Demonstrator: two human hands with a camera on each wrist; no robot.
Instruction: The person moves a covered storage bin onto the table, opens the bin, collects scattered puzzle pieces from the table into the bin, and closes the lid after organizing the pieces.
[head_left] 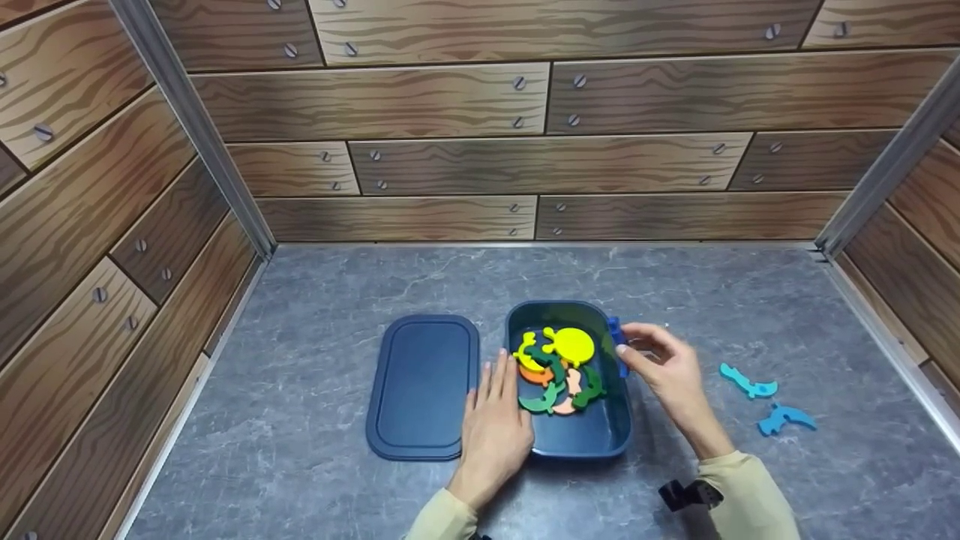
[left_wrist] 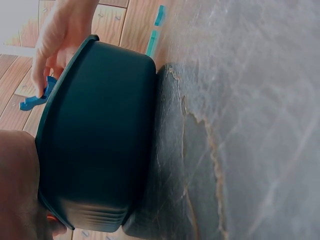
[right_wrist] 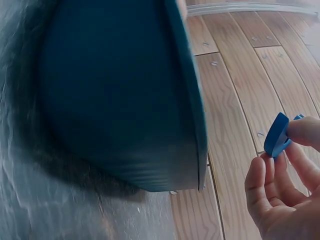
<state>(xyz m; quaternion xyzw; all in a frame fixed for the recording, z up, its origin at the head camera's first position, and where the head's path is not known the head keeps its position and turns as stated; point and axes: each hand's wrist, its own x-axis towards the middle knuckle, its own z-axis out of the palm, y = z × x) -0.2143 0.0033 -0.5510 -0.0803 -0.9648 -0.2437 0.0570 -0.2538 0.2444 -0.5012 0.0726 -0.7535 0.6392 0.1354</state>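
Observation:
A dark blue plastic box (head_left: 577,439) stands uncovered on the grey table. Inside, toward its far half, lie several flat toy pieces, among them a round yellow piece (head_left: 575,346), a dark green piece (head_left: 591,386) and an orange piece (head_left: 535,376). My left hand (head_left: 495,435) rests along the box's left rim with its fingers straight. Beyond the right rim, my right hand (head_left: 673,375) pinches a blue toy piece (right_wrist: 277,135) between thumb and fingers. The left wrist view also shows this blue toy piece (left_wrist: 42,97) above rim height.
Left of the box lies its dark blue lid (head_left: 424,386), flat on the table. To the right of my right hand are a light blue toy piece (head_left: 750,382) and another blue toy piece (head_left: 785,420). Wood-patterned walls (head_left: 450,165) enclose the back and sides.

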